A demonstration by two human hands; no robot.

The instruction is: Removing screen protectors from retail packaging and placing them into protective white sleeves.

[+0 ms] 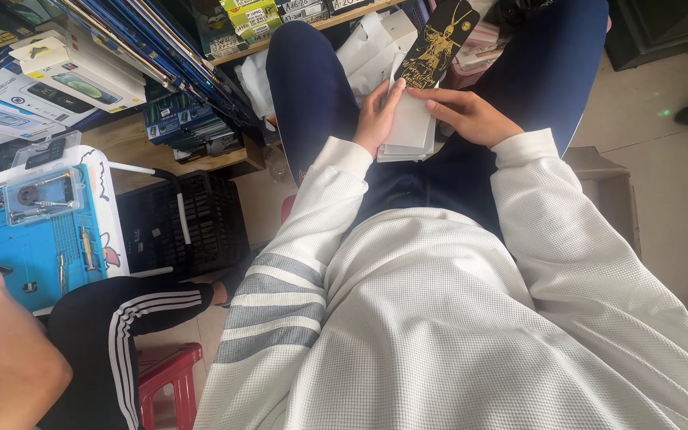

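White phone boxes (65, 76) top left; black-and-gold flat package (437, 44) above lap.

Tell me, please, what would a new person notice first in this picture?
First, the two hands at top centre: the left hand and the right hand hold a stack of white sheets over the lap, with a black card bearing a gold drawing just above. Next, at the left edge, another person's arm reaches toward a blue work mat with small tools.

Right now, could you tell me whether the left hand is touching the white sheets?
Touching: the head view shows the left hand gripping the white sheets' left edge.
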